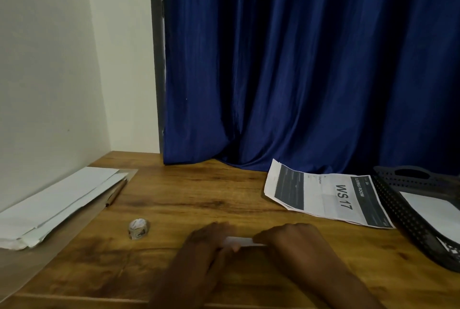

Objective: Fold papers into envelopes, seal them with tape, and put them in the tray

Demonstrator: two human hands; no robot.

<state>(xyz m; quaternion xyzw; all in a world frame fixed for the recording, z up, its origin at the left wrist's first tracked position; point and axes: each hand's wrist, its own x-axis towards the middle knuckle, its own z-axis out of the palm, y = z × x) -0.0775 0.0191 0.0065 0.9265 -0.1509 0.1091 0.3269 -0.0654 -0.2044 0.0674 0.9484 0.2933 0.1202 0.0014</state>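
Note:
A small folded white paper (242, 241) lies low on the wooden table, mostly hidden between my hands. My left hand (209, 241) holds its left end with curled fingers, and my right hand (291, 239) pinches its right end. A roll of clear tape (138, 228) stands to the left of my hands. The black perforated tray (408, 211) sits at the right edge with a white sheet inside it. A stack of blank white papers (57, 201) rests at the left.
A printed sheet reading "WS 17" (328, 196) lies beside the tray. A pen (117, 193) lies along the paper stack's right side. A blue curtain (298, 64) hangs behind the table, with a white wall at the left.

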